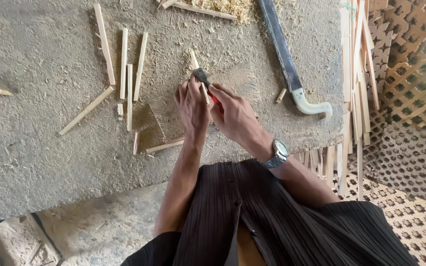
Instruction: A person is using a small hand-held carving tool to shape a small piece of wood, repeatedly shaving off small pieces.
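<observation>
Head view. We see both hands together over the grey worktop [35,162]. The left hand [192,106] is clamped on a thin wooden strip [194,59], which points away from the body and rests on the worktop. The right hand [235,116] grips a small knife [202,76] with a red handle, its blade lying against the strip.

Step in hand, as we judge it: shaving the strip (fresh curls lie around it). The next stroke calls for a firm hold and fingers kept behind the blade.

Nearby: loose wooden slats [124,64] to the left, a long saw [284,54] with a white handle to the right. No packages, labels or signs visible.
</observation>
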